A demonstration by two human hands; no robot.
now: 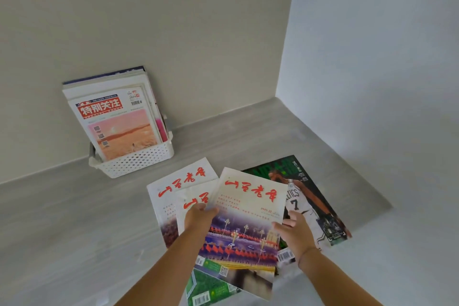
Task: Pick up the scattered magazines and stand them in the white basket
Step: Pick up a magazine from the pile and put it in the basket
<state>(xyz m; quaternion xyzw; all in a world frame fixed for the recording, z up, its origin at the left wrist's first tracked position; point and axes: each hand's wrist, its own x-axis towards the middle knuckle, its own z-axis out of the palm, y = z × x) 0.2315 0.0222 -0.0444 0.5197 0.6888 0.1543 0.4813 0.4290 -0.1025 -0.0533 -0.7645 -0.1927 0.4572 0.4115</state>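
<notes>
Grips (198,218) (295,231) on magazine (246,226) over grey surface (74,218)

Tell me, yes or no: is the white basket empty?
No: the white basket holds several magazines standing upright, a red-titled one in front.
</notes>
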